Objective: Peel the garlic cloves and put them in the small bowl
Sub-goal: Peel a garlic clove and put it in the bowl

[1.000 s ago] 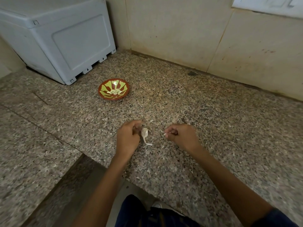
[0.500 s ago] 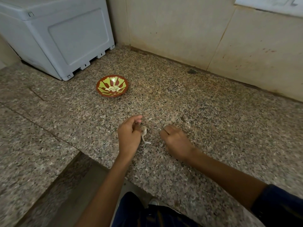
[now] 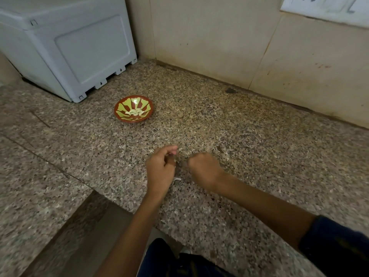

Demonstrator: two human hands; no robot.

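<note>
Speckled granite worktop met a beige tiled wall at its back edge; a grey plastic appliance stood in the back-left corner; a small red-and-yellow bowl, holding peeled garlic cloves, sat just in front of that appliance, well apart from the hands; left hand and right hand hovered side by side near the front edge, fingers curled; a garlic clove, mostly hidden, lay between them; whether either hand pinched it could not be told; a pale skin scrap lay beside the left wrist.
</note>
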